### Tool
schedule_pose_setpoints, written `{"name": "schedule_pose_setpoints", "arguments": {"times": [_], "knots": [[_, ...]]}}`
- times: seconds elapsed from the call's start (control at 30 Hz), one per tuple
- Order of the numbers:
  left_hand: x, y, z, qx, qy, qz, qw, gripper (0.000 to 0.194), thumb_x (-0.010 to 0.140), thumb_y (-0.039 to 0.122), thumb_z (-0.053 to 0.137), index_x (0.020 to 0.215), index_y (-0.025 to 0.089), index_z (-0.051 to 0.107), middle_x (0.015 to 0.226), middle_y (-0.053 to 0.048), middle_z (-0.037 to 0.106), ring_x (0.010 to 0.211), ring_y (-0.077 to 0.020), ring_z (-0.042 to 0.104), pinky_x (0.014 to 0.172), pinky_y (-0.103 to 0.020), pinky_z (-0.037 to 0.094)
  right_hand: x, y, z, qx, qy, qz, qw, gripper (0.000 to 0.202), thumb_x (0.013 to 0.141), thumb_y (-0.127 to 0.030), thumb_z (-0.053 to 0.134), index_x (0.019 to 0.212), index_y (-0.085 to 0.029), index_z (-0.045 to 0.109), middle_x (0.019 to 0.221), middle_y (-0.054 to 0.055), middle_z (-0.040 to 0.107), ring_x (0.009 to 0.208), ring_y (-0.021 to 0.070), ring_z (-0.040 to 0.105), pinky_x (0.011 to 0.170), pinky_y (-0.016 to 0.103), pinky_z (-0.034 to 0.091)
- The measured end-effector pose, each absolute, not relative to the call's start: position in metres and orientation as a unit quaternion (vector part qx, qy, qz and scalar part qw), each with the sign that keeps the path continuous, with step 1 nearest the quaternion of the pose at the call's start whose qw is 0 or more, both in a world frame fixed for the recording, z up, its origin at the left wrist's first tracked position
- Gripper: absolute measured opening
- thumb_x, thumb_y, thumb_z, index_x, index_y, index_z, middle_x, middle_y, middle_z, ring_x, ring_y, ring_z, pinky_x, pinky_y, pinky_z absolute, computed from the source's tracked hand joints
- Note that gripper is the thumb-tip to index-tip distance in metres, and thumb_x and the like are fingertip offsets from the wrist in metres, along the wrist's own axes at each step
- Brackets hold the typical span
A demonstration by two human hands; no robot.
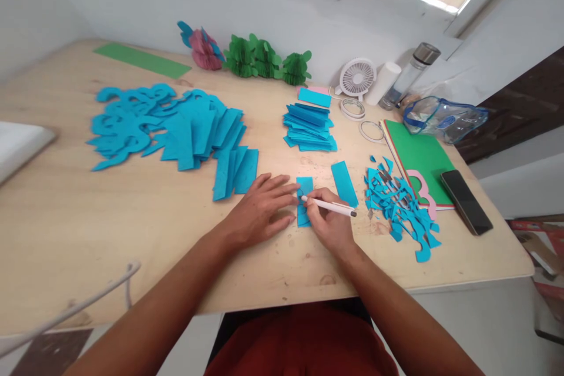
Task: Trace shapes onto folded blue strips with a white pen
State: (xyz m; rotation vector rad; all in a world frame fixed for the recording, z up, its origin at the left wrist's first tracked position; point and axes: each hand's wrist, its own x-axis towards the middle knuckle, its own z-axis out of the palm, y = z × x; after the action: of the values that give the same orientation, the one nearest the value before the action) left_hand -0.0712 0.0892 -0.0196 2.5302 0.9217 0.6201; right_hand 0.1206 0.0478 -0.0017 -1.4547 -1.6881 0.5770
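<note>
Head cam's looking down at a pale wooden table (pixel 176 252), and the action is all near the front edge: a small blue paper rectangle (pixel 305 221) lies between the two hands. Right hand (pixel 330 223) has a white pen (pixel 332 206) pinched between thumb and fingers, tip down on the paper. Left hand (pixel 267 205) is palm-down with fingers a bit spread, gripping nothing, fingertips right at the paper's left edge. Another blue strip (pixel 344 184) sits just beyond the right hand, and further right there's a messy heap of blue offcuts (pixel 396 200) (yeah, scraps everywhere) near a green-covered notebook (pixel 425 147), a pink curvy cutout (pixel 423 191) and a black phone (pixel 467 202). Straight ahead is a stack of blue paper pieces (pixel 311 129); off to the left, loose blue rectangles (pixel 200 132) overlap a pile of curly blue cutouts (pixel 126 120). Green paper honeycomb shapes (pixel 265 59) and a small white fan (pixel 358 78) stand along the wall.
</note>
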Motion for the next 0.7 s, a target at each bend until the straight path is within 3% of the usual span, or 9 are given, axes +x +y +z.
{"name": "schedule_pose_setpoints", "arguments": {"times": [0.7], "knots": [[-0.071, 0.090, -0.018, 0.901, 0.328, 0.207, 0.194, 0.031, 0.091, 0.034, 0.050, 0.116, 0.024, 0.066, 0.138, -0.006, 0.059, 0.135, -0.0300, 0.044, 0.112, -0.055, 0.030, 0.123, 0.051, -0.015, -0.574, -0.597, 0.299, 0.474, 0.012, 0.087, -0.029, 0.053, 0.082, -0.022, 0.062, 0.078, 0.002, 0.068, 0.073, 0.0175, 0.064, 0.067, 0.029, 0.050]]}}
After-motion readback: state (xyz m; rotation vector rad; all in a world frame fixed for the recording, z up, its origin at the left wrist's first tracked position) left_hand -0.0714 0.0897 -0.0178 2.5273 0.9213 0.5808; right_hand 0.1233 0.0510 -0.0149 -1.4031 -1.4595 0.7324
